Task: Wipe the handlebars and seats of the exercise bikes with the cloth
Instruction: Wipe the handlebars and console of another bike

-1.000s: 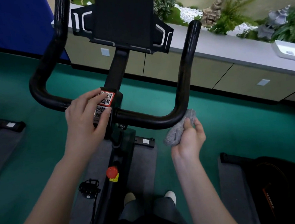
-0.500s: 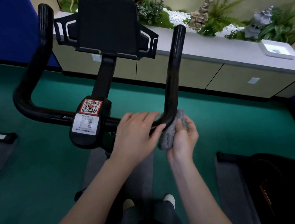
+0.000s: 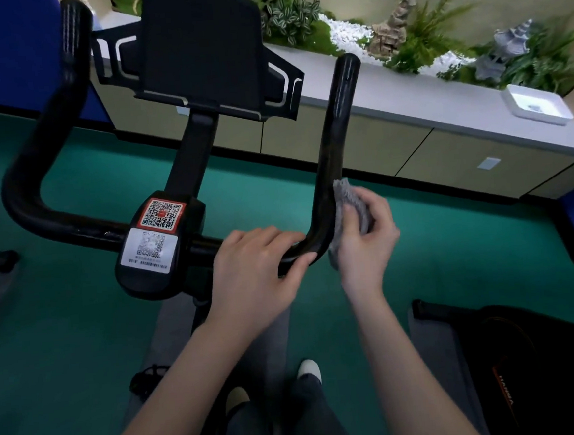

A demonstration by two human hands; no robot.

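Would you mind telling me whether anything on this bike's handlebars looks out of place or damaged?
Nothing stands out. The handlebars look intact, both QR stickers lie flat, the left hand grips the bar and the right hand holds the grey cloth against its right bend.

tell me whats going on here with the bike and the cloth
A person is standing at a black exercise bike, wiping its handlebar. The right hand holds a grey cloth pressed against the outer side of the bar's right bend. The left hand holds the crossbar just beside that bend, fingers curved over it. The cloth is at the bend, below the upright right end of the bar. The seat is out of view.
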